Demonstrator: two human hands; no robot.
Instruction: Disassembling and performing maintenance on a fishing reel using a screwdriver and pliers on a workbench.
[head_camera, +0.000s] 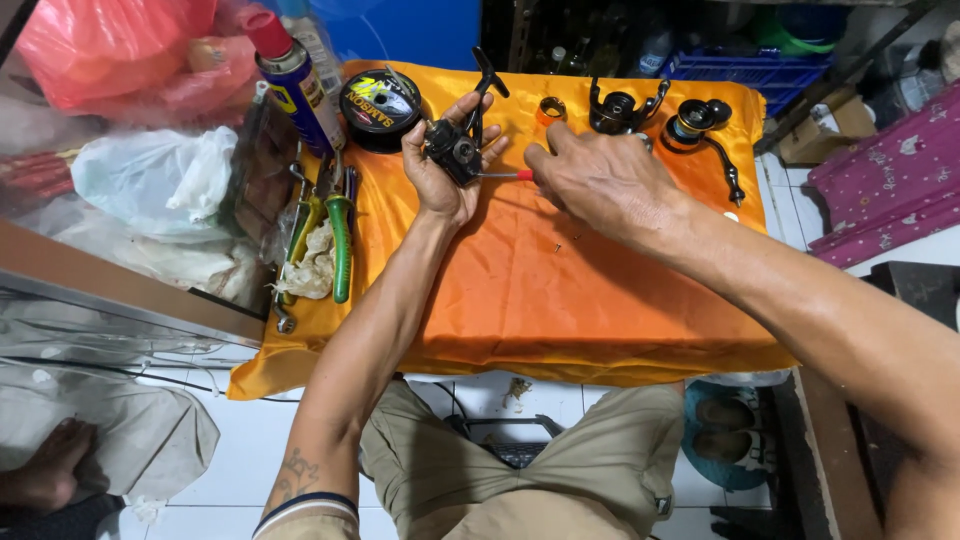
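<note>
From my head camera I look down on a desk (520, 290) draped in orange cloth. My left hand (440, 165) is raised over the far middle of the cloth, fingers curled and clenched around a small black fishing reel body (455, 150), whose dark stem sticks up and away from the palm. My right hand (605, 185) comes in from the right, closed on a screwdriver (505, 175) with a red handle; only a short stretch of red and the thin metal shaft shows past my fingers, and the tip meets the side of the reel body. Beyond my hands, along the far edge of the cloth, I see a round black spool of line (380, 108) to the left, a small orange ring (550, 110), a black reel frame (622, 110) just behind my right knuckles, and a black spool with a gold band (692, 122) beside a dark crank handle (725, 170). On the left edge of the cloth lie green-handled pliers (340, 240) next to a crumpled rag (315, 265), and a blue spray can with a red cap (292, 75) stands behind them. Plastic bags (160, 180) are heaped to the left of the desk. My knees in khaki trousers (520, 470) show below, over white floor tiles (250, 450).
</note>
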